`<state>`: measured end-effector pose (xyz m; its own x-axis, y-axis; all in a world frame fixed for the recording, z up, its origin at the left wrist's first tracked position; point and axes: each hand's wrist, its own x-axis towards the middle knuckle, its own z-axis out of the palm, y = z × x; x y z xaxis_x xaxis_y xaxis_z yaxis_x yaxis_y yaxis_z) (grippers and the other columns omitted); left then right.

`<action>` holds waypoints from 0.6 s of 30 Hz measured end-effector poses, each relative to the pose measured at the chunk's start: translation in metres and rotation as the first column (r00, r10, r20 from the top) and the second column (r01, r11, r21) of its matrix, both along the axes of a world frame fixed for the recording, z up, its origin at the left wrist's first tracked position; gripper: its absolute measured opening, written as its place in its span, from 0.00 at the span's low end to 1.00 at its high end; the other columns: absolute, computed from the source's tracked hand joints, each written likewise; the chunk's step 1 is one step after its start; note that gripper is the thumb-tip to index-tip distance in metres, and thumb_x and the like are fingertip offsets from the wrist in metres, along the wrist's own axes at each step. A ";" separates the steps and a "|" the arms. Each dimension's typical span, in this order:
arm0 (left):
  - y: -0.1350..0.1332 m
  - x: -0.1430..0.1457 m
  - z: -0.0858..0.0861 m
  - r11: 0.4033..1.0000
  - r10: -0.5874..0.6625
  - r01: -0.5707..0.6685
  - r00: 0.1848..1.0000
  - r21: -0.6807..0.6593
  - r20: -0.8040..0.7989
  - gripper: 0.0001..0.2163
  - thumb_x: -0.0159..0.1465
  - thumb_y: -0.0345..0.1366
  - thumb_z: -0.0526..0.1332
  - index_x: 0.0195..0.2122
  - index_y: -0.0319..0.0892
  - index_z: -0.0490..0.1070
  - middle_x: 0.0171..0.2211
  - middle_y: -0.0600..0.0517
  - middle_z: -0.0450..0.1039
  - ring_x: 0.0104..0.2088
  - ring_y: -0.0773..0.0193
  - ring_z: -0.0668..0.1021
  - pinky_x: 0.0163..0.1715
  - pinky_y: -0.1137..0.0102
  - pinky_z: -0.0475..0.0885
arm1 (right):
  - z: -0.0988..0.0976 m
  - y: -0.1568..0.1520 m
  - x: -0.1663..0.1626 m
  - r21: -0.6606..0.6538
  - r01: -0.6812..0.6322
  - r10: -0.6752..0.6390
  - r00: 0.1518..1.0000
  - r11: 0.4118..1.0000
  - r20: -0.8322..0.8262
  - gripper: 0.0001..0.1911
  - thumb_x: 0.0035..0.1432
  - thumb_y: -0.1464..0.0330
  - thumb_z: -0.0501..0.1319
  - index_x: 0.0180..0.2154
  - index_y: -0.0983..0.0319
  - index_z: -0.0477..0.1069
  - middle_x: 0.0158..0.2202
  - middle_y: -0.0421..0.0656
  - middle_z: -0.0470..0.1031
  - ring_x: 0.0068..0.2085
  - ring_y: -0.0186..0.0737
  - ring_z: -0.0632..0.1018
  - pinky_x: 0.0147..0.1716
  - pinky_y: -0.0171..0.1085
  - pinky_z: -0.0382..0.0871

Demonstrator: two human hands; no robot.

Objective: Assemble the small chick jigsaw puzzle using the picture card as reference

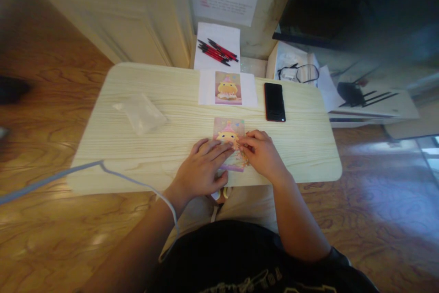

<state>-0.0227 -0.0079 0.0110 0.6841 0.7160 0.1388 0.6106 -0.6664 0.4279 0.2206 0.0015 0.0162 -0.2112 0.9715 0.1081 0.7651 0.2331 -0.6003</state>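
A small picture card point(229, 134) with a yellow cartoon figure lies near the front edge of the pale wooden table point(144, 146). My left hand point(202, 167) lies flat on its left and lower part, fingers stretched out. My right hand point(262, 152) rests on the card's right edge with fingers curled together in a pinch; what they hold is too small to make out. A matching picture point(228, 87) on a white sheet lies further back on the table.
A black phone point(275, 101) lies right of the sheet. A clear plastic bag point(142, 112) sits at the table's left. Red and black pens point(217, 51) lie on paper behind the table. A grey cable point(113, 172) runs from my left wrist.
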 end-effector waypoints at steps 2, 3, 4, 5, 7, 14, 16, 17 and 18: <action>0.000 0.000 -0.001 1.000 -0.001 0.001 1.000 0.002 0.006 0.32 0.65 0.43 0.62 0.71 0.53 0.62 0.69 0.51 0.67 0.67 0.43 0.69 0.70 0.43 0.56 | -0.001 0.000 -0.001 0.000 0.000 0.000 1.000 1.000 -0.007 0.12 0.65 0.72 0.67 0.47 0.52 0.82 0.46 0.44 0.79 0.53 0.51 0.76 0.56 0.53 0.70; 0.000 -0.001 -0.001 1.000 -0.003 0.003 1.000 0.003 0.007 0.32 0.65 0.43 0.62 0.72 0.53 0.62 0.70 0.51 0.67 0.67 0.43 0.69 0.70 0.43 0.56 | -0.001 0.000 -0.002 0.000 0.001 -0.001 1.000 1.000 -0.010 0.12 0.65 0.72 0.66 0.47 0.52 0.82 0.46 0.44 0.79 0.53 0.50 0.76 0.56 0.53 0.70; 0.000 -0.001 -0.002 1.000 -0.007 0.007 1.000 0.005 0.006 0.32 0.65 0.43 0.62 0.72 0.53 0.62 0.70 0.51 0.67 0.67 0.43 0.69 0.69 0.43 0.57 | -0.001 0.000 -0.002 -0.001 0.001 -0.001 1.000 1.000 -0.012 0.12 0.65 0.72 0.66 0.46 0.52 0.83 0.46 0.44 0.79 0.53 0.50 0.76 0.56 0.53 0.70; 0.000 -0.001 -0.002 1.000 -0.011 0.011 1.000 0.010 0.004 0.32 0.65 0.43 0.62 0.72 0.53 0.62 0.70 0.51 0.67 0.67 0.43 0.69 0.69 0.43 0.57 | -0.001 0.000 -0.002 -0.001 0.001 -0.001 1.000 1.000 -0.011 0.12 0.65 0.72 0.66 0.47 0.52 0.83 0.46 0.44 0.80 0.53 0.50 0.76 0.56 0.52 0.70; -0.001 -0.002 -0.002 1.000 -0.014 0.014 1.000 0.021 -0.009 0.31 0.66 0.43 0.61 0.71 0.52 0.63 0.70 0.49 0.66 0.67 0.43 0.68 0.68 0.43 0.58 | -0.001 0.001 -0.002 0.003 -0.004 0.004 1.000 1.000 -0.010 0.12 0.65 0.72 0.66 0.47 0.52 0.83 0.46 0.44 0.80 0.52 0.50 0.76 0.55 0.52 0.71; -0.002 0.000 -0.001 0.999 0.028 -0.028 1.000 0.042 0.002 0.30 0.65 0.43 0.62 0.69 0.50 0.67 0.70 0.43 0.65 0.68 0.41 0.68 0.65 0.43 0.64 | -0.003 0.001 -0.003 0.016 -0.026 0.026 1.000 1.000 -0.015 0.13 0.67 0.71 0.65 0.50 0.53 0.82 0.45 0.44 0.79 0.50 0.48 0.77 0.56 0.50 0.72; -0.002 0.000 -0.001 0.999 0.034 -0.034 0.999 0.043 0.007 0.30 0.65 0.42 0.62 0.69 0.50 0.67 0.69 0.44 0.66 0.67 0.41 0.68 0.66 0.44 0.64 | -0.003 0.000 -0.003 0.030 -0.029 0.029 1.000 0.999 -0.005 0.13 0.67 0.70 0.65 0.50 0.52 0.82 0.45 0.45 0.78 0.50 0.48 0.78 0.56 0.51 0.72; -0.002 0.000 -0.002 0.998 0.037 -0.037 0.999 0.041 0.009 0.30 0.65 0.42 0.62 0.69 0.50 0.67 0.69 0.44 0.66 0.67 0.42 0.68 0.66 0.45 0.64 | -0.003 -0.001 -0.004 0.039 -0.026 0.026 1.000 0.999 0.002 0.12 0.67 0.69 0.65 0.50 0.52 0.83 0.45 0.45 0.78 0.50 0.48 0.78 0.55 0.51 0.73; -0.002 0.001 -0.001 0.998 0.041 -0.042 0.999 0.039 0.011 0.30 0.65 0.42 0.62 0.69 0.49 0.66 0.69 0.44 0.67 0.67 0.42 0.68 0.67 0.45 0.63 | -0.003 -0.001 -0.004 0.047 -0.023 0.023 1.000 0.999 0.007 0.12 0.67 0.69 0.65 0.49 0.52 0.83 0.45 0.46 0.78 0.51 0.49 0.78 0.55 0.51 0.73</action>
<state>-0.0222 -0.0099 0.0096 0.6525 0.7375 0.1741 0.6340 -0.6571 0.4078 0.2167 0.0009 0.0137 -0.2343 0.9602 0.1523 0.7633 0.2787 -0.5829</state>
